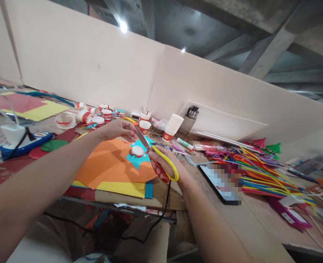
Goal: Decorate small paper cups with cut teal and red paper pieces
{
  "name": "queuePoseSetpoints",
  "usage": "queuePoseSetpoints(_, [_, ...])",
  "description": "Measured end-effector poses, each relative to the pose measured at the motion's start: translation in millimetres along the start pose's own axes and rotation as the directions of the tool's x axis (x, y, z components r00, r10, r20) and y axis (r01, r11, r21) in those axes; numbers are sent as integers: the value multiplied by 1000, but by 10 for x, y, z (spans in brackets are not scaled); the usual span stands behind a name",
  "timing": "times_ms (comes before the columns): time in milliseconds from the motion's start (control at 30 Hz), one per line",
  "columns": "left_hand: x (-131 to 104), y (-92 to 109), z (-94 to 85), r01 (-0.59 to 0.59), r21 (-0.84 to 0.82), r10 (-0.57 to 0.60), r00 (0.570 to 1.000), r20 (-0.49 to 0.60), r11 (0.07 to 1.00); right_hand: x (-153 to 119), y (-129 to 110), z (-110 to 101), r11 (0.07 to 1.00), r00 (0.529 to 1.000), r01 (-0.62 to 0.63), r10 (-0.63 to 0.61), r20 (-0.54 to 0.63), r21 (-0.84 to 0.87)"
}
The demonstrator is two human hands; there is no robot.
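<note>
My right hand (164,160) is closed round the yellow and red handles of a pair of scissors (171,166), whose blades point up and to the left. Beside the blade tips, my left hand (121,129) has its fingers drawn together; anything between them is too small to name. Under both hands, a white-topped cup piece (137,151) with a red rim rests on a cut turquoise paper (135,160). Orange sheets (103,164) lie beneath it, over yellow paper (128,188).
Cut cup pieces (106,115), a paper cup (145,127), stacked cups (172,128) and a bottle (188,120) stand farther back. To the right are a phone (218,184), coloured pipe cleaners (262,168) and a purple tool (290,215). A power strip (26,144) lies left.
</note>
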State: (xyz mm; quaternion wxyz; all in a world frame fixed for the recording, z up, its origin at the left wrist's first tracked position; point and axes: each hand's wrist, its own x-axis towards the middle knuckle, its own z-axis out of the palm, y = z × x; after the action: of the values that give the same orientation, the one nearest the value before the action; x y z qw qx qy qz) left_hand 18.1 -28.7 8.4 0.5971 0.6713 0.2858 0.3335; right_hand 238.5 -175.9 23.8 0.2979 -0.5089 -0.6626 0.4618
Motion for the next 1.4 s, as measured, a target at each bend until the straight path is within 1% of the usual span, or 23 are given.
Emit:
queuePoseSetpoints(133, [-3,3,4,-8,37,8,1000,13,999,1,3,16,1000,1000,3,-3,-14,-11])
queuePoseSetpoints(400, [-22,24,15,-32,48,32,999,8,998,13,78,35,999,999,-1,-1,-48,-34])
queuePoseSetpoints(767, [-22,18,-8,-43,54,43,999,8,998,-20,54,53,999,999,3,-5,-39,-49])
queuePoseSetpoints(867, [-17,8,-19,-30,88,27,999,40,996,-25,34,71,999,998,7,-10,-60,-38])
queuePoseSetpoints(933, [-11,0,-16,-17,94,13,999,46,995,-10,29,87,1000,995,16,-17,-101,-11])
queuePoseSetpoints(1033, [2,-9,16,-9,77,6,1000,30,997,45,52,91,996,971,84,-75,-229,28])
queuePoseSetpoints(1133, [12,-11,87,-11,103,7,999,41,995,108,98,58,980,908,193,-158,-388,53])
queuePoseSetpoints(1200, [12,-10,161,-29,125,22,998,58,992,135,124,23,969,868,240,-184,-461,65])
queuePoseSetpoints(1300, [-8,5,311,-62,123,50,994,98,990,150,136,-17,958,830,282,-217,-515,51])
queuePoseSetpoints(1400, [-53,39,479,-71,113,52,986,158,991,152,126,-28,960,817,279,-231,-529,11])
